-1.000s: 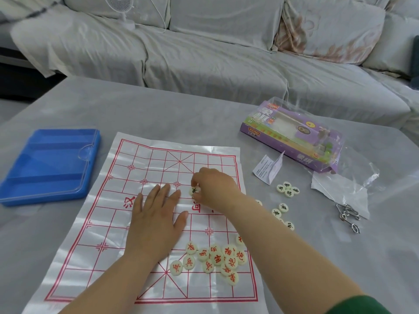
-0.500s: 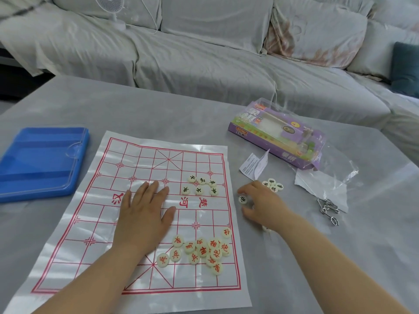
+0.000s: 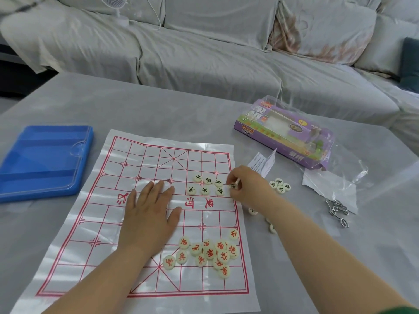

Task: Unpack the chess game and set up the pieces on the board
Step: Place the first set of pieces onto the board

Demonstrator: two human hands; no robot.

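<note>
Nearest on the board, by its right edge, lies a heap of red-lettered pieces. Farther in, at the board's middle, the left hand rests flat, fingers straight and slightly spread. At the board's right edge the right hand pinches one black-lettered piece between thumb and fingertips, just beside six black-lettered pieces lying on the board. More loose pieces lie off the board to its right. A blue tray sits left of the board, and a purple box lies beyond its far right corner.

A grey-covered sofa behind a grey table, seemingly daylit.
</note>
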